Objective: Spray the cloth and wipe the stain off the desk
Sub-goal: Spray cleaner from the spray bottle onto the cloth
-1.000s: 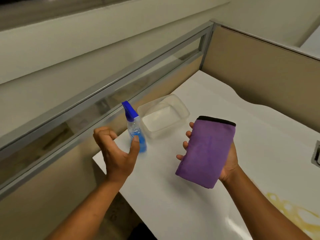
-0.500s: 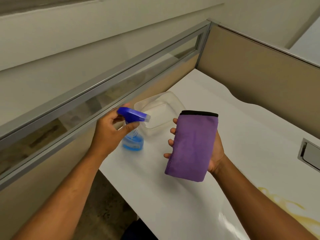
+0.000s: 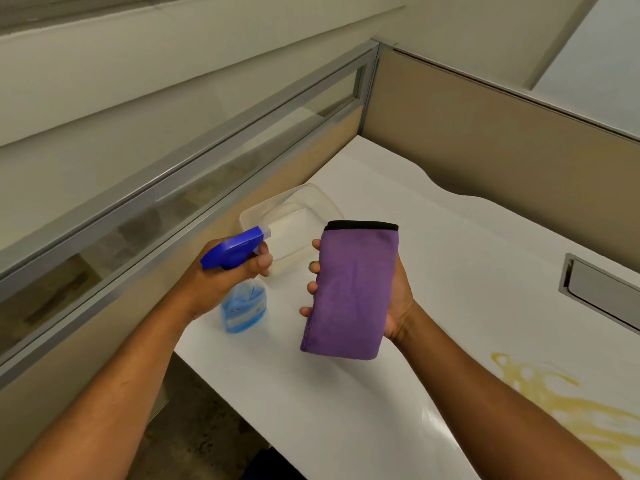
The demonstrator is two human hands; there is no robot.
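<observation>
My left hand (image 3: 221, 278) grips the neck of a clear spray bottle (image 3: 244, 308) with blue liquid, lifted above the white desk (image 3: 450, 258). Its blue trigger head (image 3: 235, 251) has the nozzle turned right toward the cloth. My right hand (image 3: 398, 299) holds a folded purple cloth (image 3: 353, 292) with a black top edge, upright, its face turned to the nozzle a short gap away. A yellow stain (image 3: 568, 410) spreads over the desk at the lower right.
An empty clear plastic tub (image 3: 298, 199) sits behind the bottle near the glass-topped partition (image 3: 207, 168). A tan cubicle wall (image 3: 502, 150) closes the far side. A grey cable hatch (image 3: 602, 296) is set in the desk at right. The desk's left edge drops to the floor.
My left hand reached the bottle, closed on it and lifted it, turning the nozzle toward the cloth. The right hand kept the cloth upright and drew slightly nearer.
</observation>
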